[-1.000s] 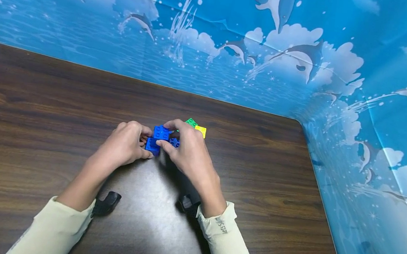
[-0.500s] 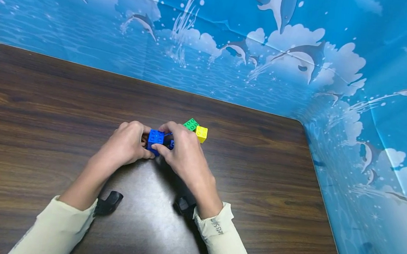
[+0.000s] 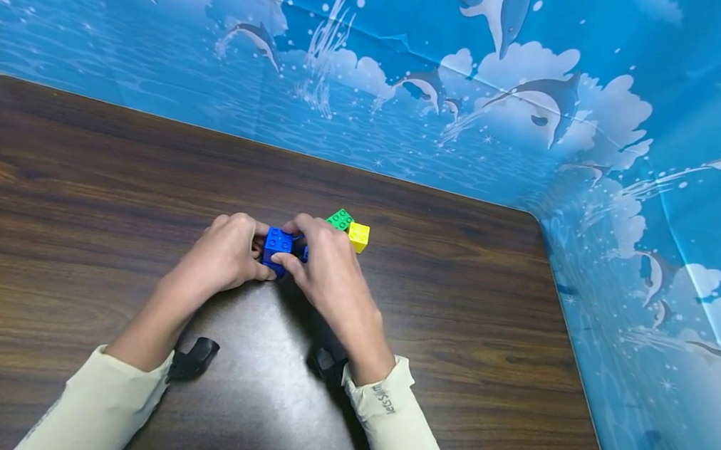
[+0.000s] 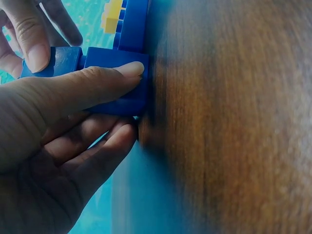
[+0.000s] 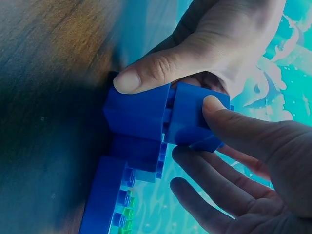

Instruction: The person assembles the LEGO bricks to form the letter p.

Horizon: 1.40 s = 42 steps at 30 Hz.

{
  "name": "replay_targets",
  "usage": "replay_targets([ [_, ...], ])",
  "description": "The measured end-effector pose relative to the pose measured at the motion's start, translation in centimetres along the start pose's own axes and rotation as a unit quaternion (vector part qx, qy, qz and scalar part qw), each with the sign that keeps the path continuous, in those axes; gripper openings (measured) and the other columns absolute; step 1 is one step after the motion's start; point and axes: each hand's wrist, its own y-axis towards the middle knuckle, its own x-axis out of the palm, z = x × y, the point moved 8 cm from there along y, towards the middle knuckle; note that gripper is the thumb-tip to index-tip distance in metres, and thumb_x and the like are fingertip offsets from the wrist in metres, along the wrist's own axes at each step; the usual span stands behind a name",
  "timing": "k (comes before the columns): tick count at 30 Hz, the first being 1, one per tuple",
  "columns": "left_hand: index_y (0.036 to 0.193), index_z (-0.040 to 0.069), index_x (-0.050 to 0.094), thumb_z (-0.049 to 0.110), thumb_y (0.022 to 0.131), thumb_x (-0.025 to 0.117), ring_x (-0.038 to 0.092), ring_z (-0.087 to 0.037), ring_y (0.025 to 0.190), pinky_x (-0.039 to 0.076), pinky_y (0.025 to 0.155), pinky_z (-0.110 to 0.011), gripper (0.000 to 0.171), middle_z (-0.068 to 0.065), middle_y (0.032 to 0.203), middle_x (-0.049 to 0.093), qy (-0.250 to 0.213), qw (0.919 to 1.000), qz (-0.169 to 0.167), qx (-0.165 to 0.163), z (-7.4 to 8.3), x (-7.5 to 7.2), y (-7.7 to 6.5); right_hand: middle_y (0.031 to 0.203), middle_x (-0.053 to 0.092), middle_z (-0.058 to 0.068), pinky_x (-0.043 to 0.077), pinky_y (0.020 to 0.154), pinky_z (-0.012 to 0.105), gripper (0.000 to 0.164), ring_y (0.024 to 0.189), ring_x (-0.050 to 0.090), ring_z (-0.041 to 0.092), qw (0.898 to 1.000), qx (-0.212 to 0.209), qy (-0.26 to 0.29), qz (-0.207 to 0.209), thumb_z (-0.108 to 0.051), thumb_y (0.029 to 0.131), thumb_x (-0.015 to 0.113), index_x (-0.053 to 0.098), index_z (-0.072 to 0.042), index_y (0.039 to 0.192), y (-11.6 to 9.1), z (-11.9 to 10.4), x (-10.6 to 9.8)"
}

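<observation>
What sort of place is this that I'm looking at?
Probably an indoor play or filming corner, though I can't say which. A creased dolphin-print sheet surrounds a wood-grain table, and blue toy bricks are being handled there.

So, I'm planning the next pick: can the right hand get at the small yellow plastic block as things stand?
Probably not without letting go: the right hand pinches the upper blue plastic block. Otherwise the way looks free, since the yellow block sits close beside that hand, its top uncovered.
</observation>
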Motion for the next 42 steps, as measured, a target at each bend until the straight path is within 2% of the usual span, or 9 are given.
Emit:
replay_targets([
  [4, 0.102, 0.008, 0.078, 0.017, 0.083, 0.095, 0.061, -0.025, 0.084, 0.05, 0.076, -0.041, 0.027, -0.007, 0.089, 0.075, 0.0, 1.0, 0.0, 0.002, 0.05, 0.04, 0.06, 0.116, 0.077, 0.005, 0.061, 0.091, 0.031, 0.032, 0.106, 0.073, 0.016, 1.0, 0.0, -0.003, 0.0, -0.027, 0.096, 0.083, 0.072, -0.01, 0.12, -0.02, -0.01, 0.0],
  [9, 0.093, 0.012, 0.077, 0.017, 0.081, 0.095, 0.058, -0.024, 0.081, 0.047, 0.073, -0.04, 0.022, -0.004, 0.081, 0.071, 0.004, 0.9999, 0.011, 0.01, 0.1, -0.1, 0.02, 0.113, 0.077, 0.006, 0.061, 0.092, 0.032, 0.03, 0.105, 0.074, 0.017, 1.0, -0.001, 0.004, -0.006, -0.023, 0.094, 0.085, 0.072, -0.01, 0.117, -0.05, -0.12, 0.11],
  [20, 0.09, 0.013, 0.075, 0.016, 0.082, 0.094, 0.058, -0.024, 0.082, 0.048, 0.073, -0.04, 0.021, -0.004, 0.083, 0.072, 0.005, 0.9999, 0.007, 0.008, 0.23, 0.02, 0.09, 0.115, 0.078, 0.007, 0.062, 0.091, 0.028, 0.029, 0.106, 0.075, 0.017, 1.0, 0.012, 0.012, -0.014, -0.02, 0.093, 0.086, 0.074, -0.009, 0.118, 0.02, 0.08, 0.08],
  [29, 0.095, 0.012, 0.076, 0.019, 0.083, 0.094, 0.062, -0.025, 0.084, 0.049, 0.073, -0.041, 0.022, -0.007, 0.088, 0.075, 0.004, 1.0, 0.003, 0.007, -0.1, 0.01, 0.09, 0.117, 0.08, 0.005, 0.062, 0.092, 0.03, 0.031, 0.107, 0.076, 0.018, 0.999, 0.019, 0.033, -0.019, -0.02, 0.093, 0.086, 0.075, -0.009, 0.119, 0.12, 0.35, 0.32],
  [36, 0.107, 0.01, 0.078, 0.018, 0.085, 0.093, 0.067, -0.027, 0.09, 0.053, 0.078, -0.043, 0.028, -0.01, 0.096, 0.077, 0.005, 0.9999, -0.008, -0.005, -0.41, 0.23, 0.16, 0.116, 0.081, 0.004, 0.063, 0.087, 0.028, 0.031, 0.103, 0.077, 0.016, 0.999, 0.018, 0.033, -0.021, -0.022, 0.093, 0.086, 0.076, -0.01, 0.119, 0.2, 0.46, 0.46],
  [42, 0.102, 0.01, 0.079, 0.018, 0.083, 0.093, 0.065, -0.026, 0.088, 0.052, 0.078, -0.044, 0.025, -0.009, 0.092, 0.077, 0.002, 1.0, -0.001, 0.006, -0.18, 0.03, 0.25, 0.118, 0.081, 0.004, 0.062, 0.087, 0.028, 0.033, 0.102, 0.076, 0.015, 0.999, 0.003, 0.025, -0.029, -0.023, 0.095, 0.084, 0.073, -0.01, 0.122, 0.08, 0.22, 0.31],
])
